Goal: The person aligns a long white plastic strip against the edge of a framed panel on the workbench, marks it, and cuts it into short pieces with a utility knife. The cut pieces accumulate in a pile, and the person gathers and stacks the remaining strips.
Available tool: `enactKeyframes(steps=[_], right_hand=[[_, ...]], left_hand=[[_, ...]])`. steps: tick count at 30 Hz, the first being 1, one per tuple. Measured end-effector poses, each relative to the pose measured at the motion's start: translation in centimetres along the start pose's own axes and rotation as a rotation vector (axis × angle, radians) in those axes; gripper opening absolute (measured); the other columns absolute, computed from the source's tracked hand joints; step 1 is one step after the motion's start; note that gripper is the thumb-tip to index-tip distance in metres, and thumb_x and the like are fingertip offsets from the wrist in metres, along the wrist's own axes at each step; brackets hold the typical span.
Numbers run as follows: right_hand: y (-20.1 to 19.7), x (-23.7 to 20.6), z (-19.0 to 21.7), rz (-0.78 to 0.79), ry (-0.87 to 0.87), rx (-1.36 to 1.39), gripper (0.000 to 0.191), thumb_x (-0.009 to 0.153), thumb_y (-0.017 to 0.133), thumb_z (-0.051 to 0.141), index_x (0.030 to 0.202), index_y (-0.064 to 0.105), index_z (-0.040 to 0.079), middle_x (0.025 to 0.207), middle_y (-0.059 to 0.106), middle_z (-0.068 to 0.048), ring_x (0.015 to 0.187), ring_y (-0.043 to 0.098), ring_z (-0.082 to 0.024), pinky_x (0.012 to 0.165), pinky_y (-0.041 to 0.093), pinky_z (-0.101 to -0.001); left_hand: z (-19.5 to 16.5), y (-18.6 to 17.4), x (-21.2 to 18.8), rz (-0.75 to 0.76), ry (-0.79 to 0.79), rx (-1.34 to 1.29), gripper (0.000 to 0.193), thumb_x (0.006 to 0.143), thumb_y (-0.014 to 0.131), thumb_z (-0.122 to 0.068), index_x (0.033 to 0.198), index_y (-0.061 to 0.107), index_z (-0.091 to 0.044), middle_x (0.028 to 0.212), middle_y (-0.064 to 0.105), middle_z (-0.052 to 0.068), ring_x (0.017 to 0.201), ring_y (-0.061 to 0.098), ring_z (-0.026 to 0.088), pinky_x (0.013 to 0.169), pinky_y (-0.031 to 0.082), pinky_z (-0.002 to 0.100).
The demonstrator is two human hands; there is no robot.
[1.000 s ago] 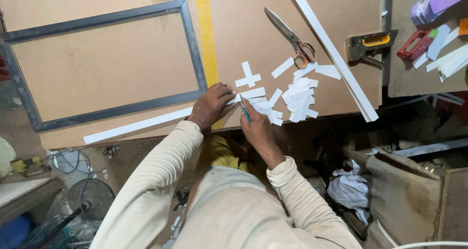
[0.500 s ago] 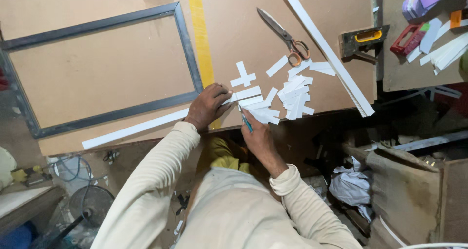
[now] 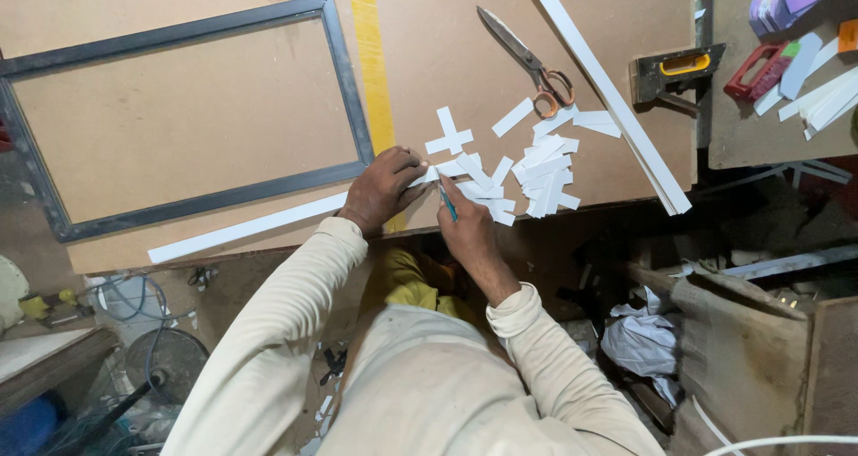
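Observation:
My left hand (image 3: 382, 186) presses down on the end of a long white strip (image 3: 241, 229) that lies along the near edge of the brown board (image 3: 179, 125). My right hand (image 3: 466, 225) holds a thin teal tool (image 3: 447, 200), a pen or a small knife, with its tip at the strip just right of my left fingers. A heap of several short white cut pieces (image 3: 534, 175) lies right beside both hands, and two pieces form a cross (image 3: 449, 138) just above them.
A dark metal rectangular frame (image 3: 344, 81) lies on the board to the left, with a yellow tape stripe (image 3: 371, 58) beside it. Scissors (image 3: 527, 61), long white strips (image 3: 608, 90) and a black and yellow staple gun (image 3: 677, 66) lie to the right. Clutter fills the floor below.
The view has shifted slightly. Both hands stay at the strip's end with only small movement.

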State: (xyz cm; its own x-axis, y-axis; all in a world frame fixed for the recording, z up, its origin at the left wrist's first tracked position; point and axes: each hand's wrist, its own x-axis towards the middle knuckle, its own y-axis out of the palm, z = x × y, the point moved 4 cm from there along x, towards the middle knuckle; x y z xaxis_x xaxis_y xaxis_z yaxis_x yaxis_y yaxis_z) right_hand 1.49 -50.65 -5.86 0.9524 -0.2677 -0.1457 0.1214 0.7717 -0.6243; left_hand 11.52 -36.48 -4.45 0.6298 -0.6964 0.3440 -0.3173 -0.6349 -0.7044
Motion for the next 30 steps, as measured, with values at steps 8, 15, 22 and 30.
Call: enactKeyframes(steps=[8, 15, 22, 30], right_hand=[[0.0, -0.7, -0.4, -0.015, -0.005, -0.026, 0.05, 0.095, 0.061, 0.014, 0.145, 0.057, 0.012, 0.083, 0.069, -0.023, 0.077, 0.071, -0.043, 0.065, 0.055, -0.0488], [-2.2, -7.6, -2.0, 0.069, 0.285, -0.221, 0.065, 0.097, 0.062, 0.018, 0.155, 0.036, 0.001, 0.079, 0.069, -0.025, 0.075, 0.069, -0.046, 0.065, 0.054, -0.0522], [-4.1, -5.2, -1.8, 0.059, 0.17, -0.243, 0.034, 0.098, 0.063, 0.029, 0.124, 0.066, 0.007, 0.083, 0.071, -0.022, 0.081, 0.07, -0.045, 0.069, 0.053, -0.0532], [-1.0, -1.7, -1.3, -0.075, -0.02, 0.044, 0.051, 0.1, 0.059, 0.022, 0.146, 0.049, 0.002, 0.101, 0.068, -0.027, 0.088, 0.065, -0.05, 0.07, 0.052, -0.0539]], left_hand=[[0.0, 0.2, -0.2, -0.002, 0.0, -0.017, 0.033, 0.082, 0.084, -0.01, 0.11, 0.071, -0.001, 0.104, 0.066, 0.01, 0.106, 0.065, 0.029, 0.091, 0.056, 0.04], [0.4, 0.2, -0.1, -0.008, 0.011, -0.046, 0.032, 0.082, 0.085, -0.01, 0.108, 0.07, 0.0, 0.103, 0.066, 0.011, 0.105, 0.064, 0.03, 0.091, 0.055, 0.041], [0.3, 0.2, -0.2, -0.009, 0.012, -0.066, 0.032, 0.081, 0.085, -0.009, 0.108, 0.068, 0.0, 0.103, 0.065, 0.011, 0.104, 0.065, 0.03, 0.09, 0.055, 0.04], [0.5, 0.2, -0.2, -0.013, -0.005, -0.068, 0.033, 0.08, 0.086, -0.01, 0.108, 0.07, -0.002, 0.104, 0.065, 0.01, 0.104, 0.065, 0.029, 0.091, 0.056, 0.04]])
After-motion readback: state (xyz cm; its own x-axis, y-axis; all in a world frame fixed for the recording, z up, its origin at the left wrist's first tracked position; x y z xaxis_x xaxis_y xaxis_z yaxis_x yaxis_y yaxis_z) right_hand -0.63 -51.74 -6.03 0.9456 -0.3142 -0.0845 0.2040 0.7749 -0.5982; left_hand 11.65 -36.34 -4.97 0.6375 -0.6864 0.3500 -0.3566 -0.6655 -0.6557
